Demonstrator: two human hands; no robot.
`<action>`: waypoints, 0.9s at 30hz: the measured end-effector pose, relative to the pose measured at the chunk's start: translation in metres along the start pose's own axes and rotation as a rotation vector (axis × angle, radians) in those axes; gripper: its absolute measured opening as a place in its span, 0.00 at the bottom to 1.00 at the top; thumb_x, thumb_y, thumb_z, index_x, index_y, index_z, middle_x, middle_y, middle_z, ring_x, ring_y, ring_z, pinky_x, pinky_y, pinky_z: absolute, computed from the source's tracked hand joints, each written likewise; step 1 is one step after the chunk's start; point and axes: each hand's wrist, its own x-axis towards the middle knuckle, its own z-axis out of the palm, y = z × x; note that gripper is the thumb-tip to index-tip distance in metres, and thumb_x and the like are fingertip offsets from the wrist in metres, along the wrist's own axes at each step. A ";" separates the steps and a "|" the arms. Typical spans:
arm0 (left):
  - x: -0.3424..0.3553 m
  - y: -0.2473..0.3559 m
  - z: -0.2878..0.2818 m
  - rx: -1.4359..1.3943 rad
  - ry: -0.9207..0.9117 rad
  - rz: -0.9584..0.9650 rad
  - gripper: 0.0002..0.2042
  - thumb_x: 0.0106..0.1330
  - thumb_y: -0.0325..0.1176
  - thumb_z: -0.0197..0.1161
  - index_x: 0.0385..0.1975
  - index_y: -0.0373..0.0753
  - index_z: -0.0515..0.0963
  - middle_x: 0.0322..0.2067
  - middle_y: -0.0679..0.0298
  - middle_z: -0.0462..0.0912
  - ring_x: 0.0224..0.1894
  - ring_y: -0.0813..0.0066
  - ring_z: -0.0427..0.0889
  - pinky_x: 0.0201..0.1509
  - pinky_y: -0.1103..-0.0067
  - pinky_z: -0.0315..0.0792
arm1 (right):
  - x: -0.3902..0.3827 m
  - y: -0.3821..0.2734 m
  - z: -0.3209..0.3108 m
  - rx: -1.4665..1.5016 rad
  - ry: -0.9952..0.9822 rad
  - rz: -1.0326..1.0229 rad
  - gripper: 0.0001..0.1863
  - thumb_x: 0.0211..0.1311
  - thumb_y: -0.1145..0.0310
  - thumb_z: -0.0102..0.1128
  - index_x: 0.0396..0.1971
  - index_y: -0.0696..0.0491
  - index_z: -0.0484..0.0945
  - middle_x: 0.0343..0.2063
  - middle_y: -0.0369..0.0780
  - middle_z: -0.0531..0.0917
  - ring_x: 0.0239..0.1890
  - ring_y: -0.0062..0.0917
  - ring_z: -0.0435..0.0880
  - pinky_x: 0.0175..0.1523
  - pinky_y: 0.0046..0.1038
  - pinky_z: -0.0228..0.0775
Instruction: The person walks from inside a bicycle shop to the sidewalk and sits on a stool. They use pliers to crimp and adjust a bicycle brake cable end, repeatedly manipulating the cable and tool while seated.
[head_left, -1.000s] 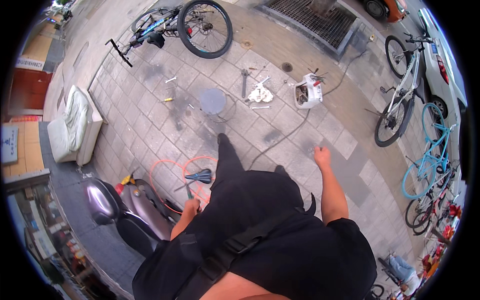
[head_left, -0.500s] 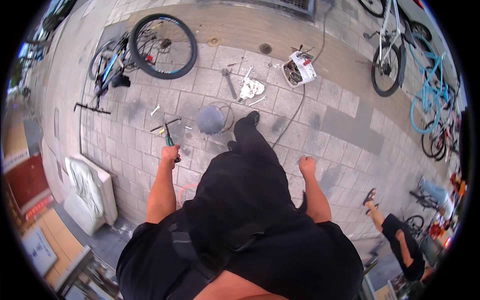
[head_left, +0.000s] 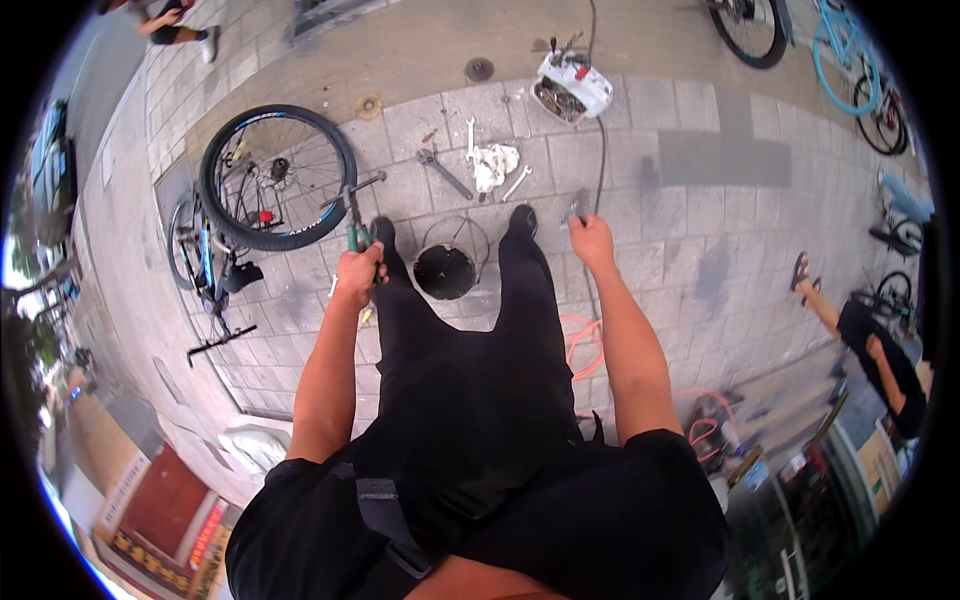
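Observation:
My left hand point(head_left: 362, 274) is closed round the green handle of a tool with a metal crossbar point(head_left: 354, 192) at its far end. That crossbar appears in front of the edge of a bicycle wheel point(head_left: 278, 178). On the right, my right hand point(head_left: 591, 240) is closed on something small and greyish that I cannot make out. Between my feet stands a dark bucket point(head_left: 445, 271) with a thin wire handle. Beyond it on the paving lie an adjustable wrench point(head_left: 446, 174), a crumpled white rag point(head_left: 495, 166) and a spanner point(head_left: 518, 183).
A white tool box point(head_left: 573, 90) full of tools stands farther off, with a dark cable running past it. At left lies a bicycle point(head_left: 208, 262). Orange hose point(head_left: 583, 345) curls by my right leg. Other people and parked bicycles are at the edges.
My view has shifted and turned. My feet, close together beside the bucket before, now stand apart on either side of it. The left hand, still gripping the green-handled tool, is nearer the wheel.

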 end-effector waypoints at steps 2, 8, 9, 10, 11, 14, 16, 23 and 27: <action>0.042 0.004 0.010 0.123 -0.070 -0.009 0.10 0.71 0.36 0.65 0.31 0.39 0.75 0.24 0.66 0.74 0.20 0.75 0.75 0.23 0.72 0.74 | 0.013 -0.010 0.030 -0.019 0.002 0.037 0.21 0.65 0.53 0.59 0.39 0.57 0.87 0.38 0.55 0.87 0.46 0.52 0.86 0.52 0.47 0.77; 0.158 -0.010 0.043 0.390 -0.244 -0.077 0.08 0.71 0.34 0.64 0.31 0.37 0.78 0.23 0.65 0.76 0.18 0.76 0.75 0.22 0.75 0.74 | 0.046 -0.027 0.111 0.038 0.025 0.222 0.19 0.65 0.53 0.61 0.40 0.55 0.88 0.39 0.55 0.87 0.46 0.51 0.87 0.52 0.45 0.78; 0.178 -0.015 0.047 0.441 -0.271 -0.082 0.08 0.71 0.34 0.64 0.31 0.37 0.79 0.23 0.65 0.76 0.18 0.76 0.75 0.22 0.75 0.74 | 0.055 -0.024 0.128 0.047 0.046 0.240 0.19 0.65 0.53 0.61 0.40 0.55 0.89 0.39 0.55 0.87 0.47 0.51 0.87 0.52 0.45 0.78; 0.201 -0.015 0.052 0.495 -0.296 -0.071 0.08 0.71 0.33 0.63 0.32 0.37 0.79 0.23 0.65 0.76 0.18 0.76 0.75 0.22 0.75 0.74 | 0.069 -0.025 0.144 0.065 0.077 0.249 0.19 0.65 0.53 0.61 0.40 0.54 0.89 0.39 0.54 0.87 0.47 0.51 0.87 0.52 0.44 0.78; 0.216 -0.020 0.054 0.514 -0.312 -0.093 0.07 0.71 0.33 0.63 0.36 0.36 0.79 0.22 0.67 0.76 0.18 0.77 0.75 0.23 0.75 0.74 | 0.081 -0.023 0.158 0.031 0.079 0.271 0.19 0.65 0.53 0.62 0.40 0.54 0.89 0.40 0.54 0.88 0.47 0.51 0.87 0.52 0.44 0.78; 0.257 -0.036 0.067 0.565 -0.325 -0.049 0.07 0.72 0.32 0.64 0.41 0.35 0.78 0.22 0.67 0.76 0.18 0.79 0.74 0.23 0.76 0.73 | 0.120 -0.010 0.201 -0.048 0.074 0.317 0.19 0.65 0.53 0.62 0.41 0.54 0.89 0.41 0.54 0.88 0.48 0.51 0.86 0.53 0.44 0.78; 0.293 -0.059 0.071 0.586 -0.337 -0.001 0.11 0.71 0.33 0.64 0.45 0.32 0.78 0.24 0.62 0.79 0.23 0.74 0.78 0.29 0.74 0.75 | 0.155 0.004 0.228 -0.065 0.071 0.337 0.19 0.65 0.53 0.62 0.41 0.53 0.89 0.41 0.53 0.88 0.48 0.52 0.86 0.54 0.44 0.78; 0.349 -0.091 0.103 0.708 -0.273 0.085 0.18 0.68 0.38 0.65 0.51 0.31 0.81 0.38 0.48 0.87 0.42 0.59 0.87 0.50 0.69 0.77 | 0.225 0.056 0.258 -0.344 0.113 0.296 0.21 0.67 0.52 0.56 0.43 0.53 0.87 0.42 0.52 0.88 0.48 0.51 0.87 0.55 0.49 0.78; 0.347 -0.086 0.122 0.617 -0.277 0.043 0.18 0.68 0.37 0.66 0.51 0.30 0.81 0.37 0.50 0.87 0.41 0.63 0.86 0.50 0.70 0.77 | 0.227 0.072 0.285 -0.337 0.079 0.335 0.22 0.70 0.51 0.52 0.44 0.52 0.86 0.44 0.52 0.88 0.50 0.51 0.86 0.55 0.49 0.78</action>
